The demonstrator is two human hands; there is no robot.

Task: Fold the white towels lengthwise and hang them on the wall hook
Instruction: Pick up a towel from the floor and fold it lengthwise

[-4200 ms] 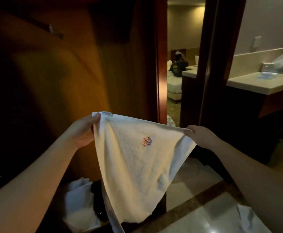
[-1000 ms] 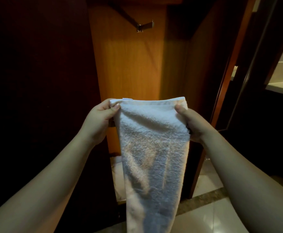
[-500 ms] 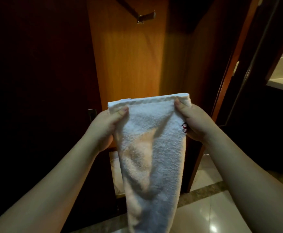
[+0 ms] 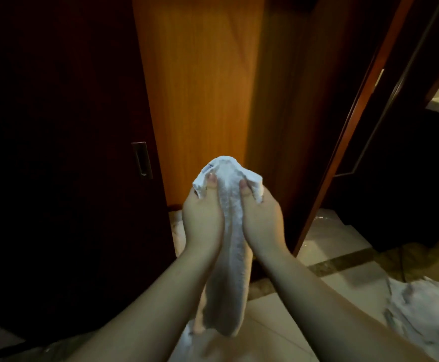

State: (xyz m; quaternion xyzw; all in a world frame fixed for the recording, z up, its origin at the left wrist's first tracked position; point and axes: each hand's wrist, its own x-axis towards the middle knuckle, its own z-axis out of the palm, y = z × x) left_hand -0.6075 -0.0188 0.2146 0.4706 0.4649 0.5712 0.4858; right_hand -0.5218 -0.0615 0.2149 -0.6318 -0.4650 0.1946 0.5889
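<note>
Both hands, left & right, pinching 1 white towel top, 2nd towel on floor

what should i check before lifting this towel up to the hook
1. Left hand holds the white towel: ok.
2. Right hand holds it too: ok.
3. Towel gathered into a narrow lengthwise strip: ok.
4. Top edges lined up: not ok, the corners stick out bunched.
5. Hook in view: not ok, only the wooden panel shows.
6. Lower end off the floor: cannot tell.
</note>
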